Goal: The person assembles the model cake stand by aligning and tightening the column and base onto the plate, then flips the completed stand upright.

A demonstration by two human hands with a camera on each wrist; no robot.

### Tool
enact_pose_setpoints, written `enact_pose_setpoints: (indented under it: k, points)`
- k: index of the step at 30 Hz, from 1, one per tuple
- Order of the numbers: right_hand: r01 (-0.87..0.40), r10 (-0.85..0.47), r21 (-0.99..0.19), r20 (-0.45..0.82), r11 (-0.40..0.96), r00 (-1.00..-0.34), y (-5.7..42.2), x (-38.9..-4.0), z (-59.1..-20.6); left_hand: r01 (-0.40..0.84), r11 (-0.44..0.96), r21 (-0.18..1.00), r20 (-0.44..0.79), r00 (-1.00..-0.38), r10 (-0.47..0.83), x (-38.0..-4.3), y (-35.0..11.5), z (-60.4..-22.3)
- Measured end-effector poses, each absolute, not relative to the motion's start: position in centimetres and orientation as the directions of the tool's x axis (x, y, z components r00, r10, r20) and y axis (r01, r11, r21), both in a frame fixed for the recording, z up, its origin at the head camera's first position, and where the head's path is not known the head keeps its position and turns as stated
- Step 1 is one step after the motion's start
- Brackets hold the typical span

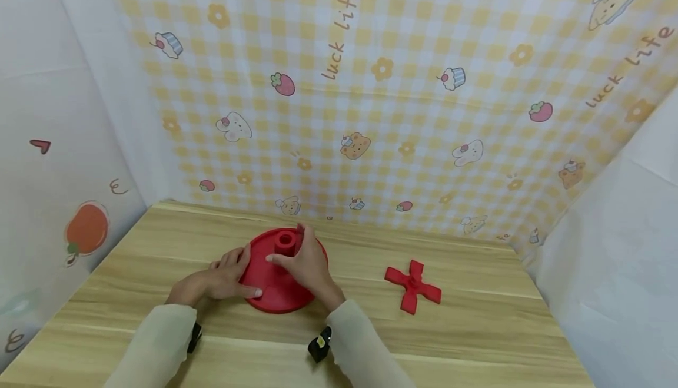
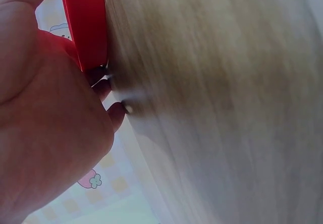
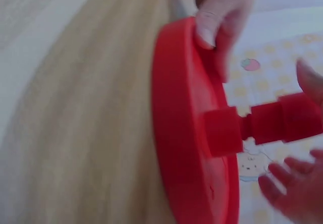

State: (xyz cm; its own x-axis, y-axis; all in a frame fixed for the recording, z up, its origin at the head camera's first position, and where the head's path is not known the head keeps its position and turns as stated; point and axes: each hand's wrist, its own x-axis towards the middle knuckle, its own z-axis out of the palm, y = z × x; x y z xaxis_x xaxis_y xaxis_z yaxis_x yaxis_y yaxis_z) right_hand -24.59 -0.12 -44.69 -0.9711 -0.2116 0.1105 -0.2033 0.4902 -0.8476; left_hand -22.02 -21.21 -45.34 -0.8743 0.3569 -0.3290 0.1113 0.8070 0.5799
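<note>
A red round base (image 1: 272,298) with a raised rim lies on the wooden table. From its middle stands a stepped red post (image 1: 285,243) with a hole in its top; the right wrist view shows the post's narrow neck (image 3: 246,126). My left hand (image 1: 225,280) holds the base by its left side, the thumb over the near edge and the fingers along the far left rim. Around the post, my right hand (image 1: 311,263) is spread, thumb on one side and fingers on the other, with gaps showing between them and the post in the right wrist view.
A red four-armed cross piece (image 1: 413,285) with a small raised centre lies on the wooden table (image 1: 477,341), right of the base. Behind stands a yellow checked cloth (image 1: 402,105); white cloth (image 1: 614,241) hangs at the sides. Dark wrist devices (image 1: 320,345) sit at both sleeves.
</note>
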Motion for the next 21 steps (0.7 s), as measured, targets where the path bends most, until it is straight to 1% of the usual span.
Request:
enact_pose_setpoints:
  k: [3,7,13,21]
  points:
    - [-0.240,-0.311,-0.887,0.117,0.395,-0.943,0.5,-24.9,-44.3,0.111,0.803,0.585,-0.331,-0.872,0.361,-22.1,-21.3,-45.4]
    - [-0.316,-0.382,-0.887,0.179,0.335,-0.907,1.1,-25.3,-44.2,0.105,0.795,0.598,-0.336,-0.868,0.367,-22.2,-21.4,-45.6]
    - [-0.351,-0.389,-0.891,0.227,0.288,-0.893,1.6,-25.5,-44.3,0.101,0.790,0.605,-0.334,-0.868,0.367,-22.6,-21.5,-46.3]
    - [-0.341,-0.343,-0.885,0.227,0.318,-0.911,1.2,-25.7,-44.6,0.099,0.789,0.607,-0.326,-0.874,0.360,-22.7,-21.6,-46.7]
